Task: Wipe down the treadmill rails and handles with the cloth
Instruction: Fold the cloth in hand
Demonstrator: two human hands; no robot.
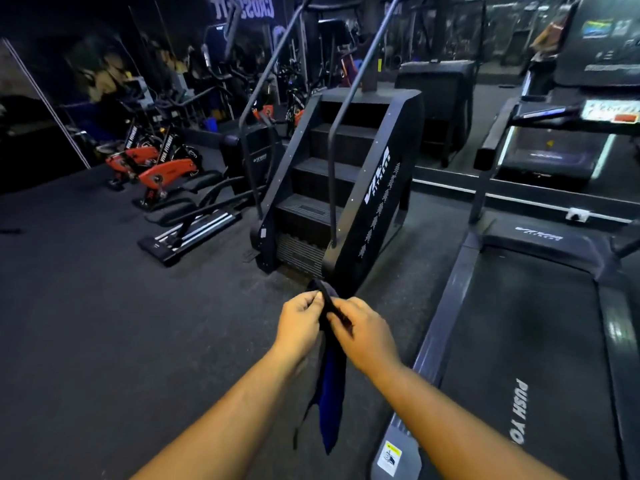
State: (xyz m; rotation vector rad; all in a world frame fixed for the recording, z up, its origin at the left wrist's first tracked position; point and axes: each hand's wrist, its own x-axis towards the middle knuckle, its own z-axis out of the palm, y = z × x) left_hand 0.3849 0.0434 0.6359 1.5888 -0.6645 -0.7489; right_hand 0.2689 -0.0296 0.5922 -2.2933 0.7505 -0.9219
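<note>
A dark blue cloth (pixel 331 393) hangs down between my two hands in the lower middle of the view. My left hand (pixel 300 323) pinches its top edge from the left and my right hand (pixel 363 332) pinches it from the right, both held over the dark floor. The treadmill (pixel 540 341) lies to my right, its belt running away from me, with a grey side rail (pixel 446 306) along its left edge. Its upright post (pixel 483 188) rises to the handle and console (pixel 568 112) at the upper right.
A black stair-climber (pixel 346 188) with two tall handrails stands straight ahead, just beyond my hands. An elliptical (pixel 194 220) and red exercise bikes (pixel 156 168) stand at the left. A mirrored wall (pixel 450 98) is behind the machines. Dark rubber floor (pixel 104 306) spreads to my left.
</note>
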